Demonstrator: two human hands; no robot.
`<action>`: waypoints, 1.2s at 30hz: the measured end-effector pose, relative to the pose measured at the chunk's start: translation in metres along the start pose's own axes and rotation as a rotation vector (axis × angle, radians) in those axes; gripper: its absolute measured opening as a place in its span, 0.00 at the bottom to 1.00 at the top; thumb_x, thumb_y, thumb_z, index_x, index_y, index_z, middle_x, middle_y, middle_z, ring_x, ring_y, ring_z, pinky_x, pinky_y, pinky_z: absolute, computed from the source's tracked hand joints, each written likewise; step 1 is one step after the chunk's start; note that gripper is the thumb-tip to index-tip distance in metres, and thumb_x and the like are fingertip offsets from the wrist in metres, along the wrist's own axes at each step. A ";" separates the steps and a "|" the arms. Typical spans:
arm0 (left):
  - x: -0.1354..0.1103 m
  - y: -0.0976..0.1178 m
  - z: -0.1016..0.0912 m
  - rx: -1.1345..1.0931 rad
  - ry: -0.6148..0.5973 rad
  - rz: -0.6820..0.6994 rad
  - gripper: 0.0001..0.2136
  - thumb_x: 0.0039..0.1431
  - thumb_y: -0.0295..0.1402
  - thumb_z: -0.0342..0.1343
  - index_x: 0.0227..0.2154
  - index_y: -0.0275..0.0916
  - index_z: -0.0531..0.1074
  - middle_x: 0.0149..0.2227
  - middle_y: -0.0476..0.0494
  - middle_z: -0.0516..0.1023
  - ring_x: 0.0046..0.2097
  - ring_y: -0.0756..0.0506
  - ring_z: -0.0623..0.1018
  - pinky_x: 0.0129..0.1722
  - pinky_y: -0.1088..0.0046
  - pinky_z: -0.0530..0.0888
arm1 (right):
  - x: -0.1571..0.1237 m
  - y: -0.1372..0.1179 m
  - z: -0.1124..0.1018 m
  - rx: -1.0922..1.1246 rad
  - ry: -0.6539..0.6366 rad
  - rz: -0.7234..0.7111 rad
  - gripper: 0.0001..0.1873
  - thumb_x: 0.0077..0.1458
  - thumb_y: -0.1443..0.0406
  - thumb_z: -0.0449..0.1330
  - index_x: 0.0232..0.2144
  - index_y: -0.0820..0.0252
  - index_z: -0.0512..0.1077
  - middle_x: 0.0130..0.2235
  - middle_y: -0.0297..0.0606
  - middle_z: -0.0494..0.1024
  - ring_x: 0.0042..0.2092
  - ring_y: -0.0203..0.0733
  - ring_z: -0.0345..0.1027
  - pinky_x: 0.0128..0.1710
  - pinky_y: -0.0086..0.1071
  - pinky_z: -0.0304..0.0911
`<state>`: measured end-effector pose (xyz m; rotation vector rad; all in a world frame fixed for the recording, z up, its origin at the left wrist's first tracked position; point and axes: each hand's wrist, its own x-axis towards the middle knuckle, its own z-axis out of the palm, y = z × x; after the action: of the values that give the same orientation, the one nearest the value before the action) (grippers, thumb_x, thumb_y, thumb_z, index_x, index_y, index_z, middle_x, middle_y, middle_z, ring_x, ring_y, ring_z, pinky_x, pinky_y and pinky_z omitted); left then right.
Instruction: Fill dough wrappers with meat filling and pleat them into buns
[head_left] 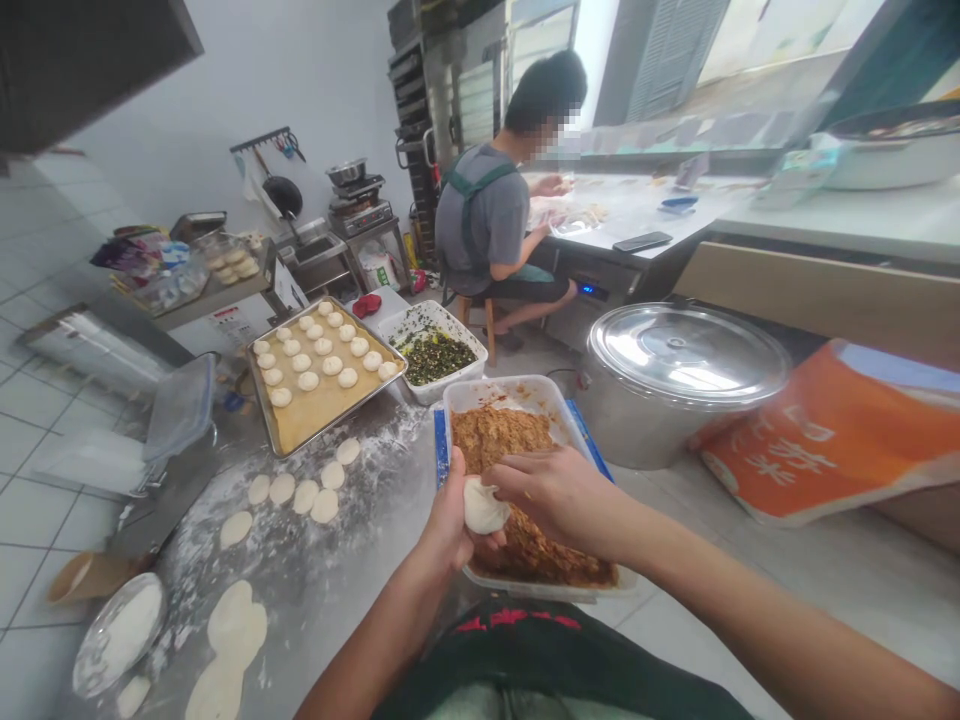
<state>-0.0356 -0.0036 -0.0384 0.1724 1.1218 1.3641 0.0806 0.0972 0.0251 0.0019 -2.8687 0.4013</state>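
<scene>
A small filled dough bun (486,508) rests in my left hand (448,515), whose fingers and thumb curl around it. My right hand (551,492) is closed at the bun's top edge, its fingertips pinching the dough. Both hands are over a plastic tub (525,381) of reddish-brown crumbly filling (501,430). To the left, several flat dough rounds (306,497) lie on the floured metal table (337,590). More overlapping wrappers (238,620) are nearer to me. Rows of shaped buns (322,346) sit on a paper-lined baking tray (300,432).
Behind the filling stands a white tub (457,382) of chopped greens (435,355). A flour bowl (120,635) is at the lower left. On the right are a lidded metal pot (645,420) and an orange sack (825,440). A seated co-worker (484,210) works at another table.
</scene>
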 end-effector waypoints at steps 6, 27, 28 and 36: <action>-0.004 0.001 0.002 -0.050 -0.059 -0.010 0.28 0.50 0.58 0.38 0.24 0.34 0.65 0.17 0.45 0.70 0.13 0.50 0.68 0.08 0.80 0.57 | 0.002 0.001 -0.002 -0.011 0.005 -0.065 0.08 0.55 0.70 0.48 0.25 0.62 0.64 0.26 0.35 0.66 0.27 0.32 0.55 0.27 0.29 0.44; -0.043 -0.007 -0.035 -0.112 0.175 0.193 0.29 0.48 0.59 0.38 0.27 0.35 0.67 0.19 0.45 0.70 0.14 0.52 0.66 0.11 0.78 0.56 | 0.056 -0.030 0.012 -0.015 -0.143 -0.279 0.05 0.49 0.72 0.50 0.25 0.62 0.64 0.25 0.36 0.69 0.27 0.33 0.59 0.26 0.28 0.45; -0.046 -0.007 -0.038 -0.105 0.204 0.209 0.28 0.49 0.59 0.39 0.26 0.35 0.67 0.18 0.46 0.69 0.14 0.52 0.66 0.11 0.78 0.56 | 0.059 -0.033 0.013 -0.020 -0.141 -0.281 0.04 0.49 0.72 0.49 0.26 0.62 0.64 0.26 0.36 0.69 0.26 0.33 0.58 0.25 0.28 0.44; -0.060 -0.008 -0.064 -0.217 0.195 0.228 0.30 0.48 0.60 0.37 0.27 0.34 0.66 0.19 0.46 0.69 0.15 0.51 0.67 0.12 0.78 0.56 | 0.084 -0.055 0.018 -0.054 -0.194 -0.372 0.05 0.50 0.69 0.51 0.25 0.62 0.65 0.26 0.35 0.70 0.26 0.33 0.58 0.24 0.29 0.41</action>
<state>-0.0639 -0.0867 -0.0446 0.0094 1.1301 1.7250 -0.0035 0.0424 0.0437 0.5854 -2.9725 0.2602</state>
